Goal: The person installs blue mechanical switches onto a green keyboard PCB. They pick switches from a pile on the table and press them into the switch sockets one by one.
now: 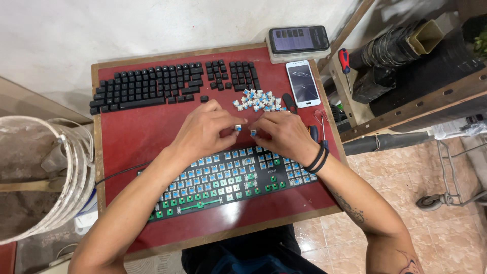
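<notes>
On a red bench (132,137), the left hand (205,129) and right hand (284,133) meet above a bare keyboard (228,180), each pinching a small blue switch (238,127) in a fingertip grip. A pile of loose switches (256,100) lies just beyond them, with rows of black keycaps (152,86) further back and a white phone (303,83) to the right.

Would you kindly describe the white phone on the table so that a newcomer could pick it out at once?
Start at the red-topped table and go to its far right corner, right of the loose pile of blue switches. The white phone lies flat on the red surface there. Unlike the dark phone beyond it, which rests on a clear box with its screen lit, this one has a white frame and a dark, glare-streaked screen.
</notes>
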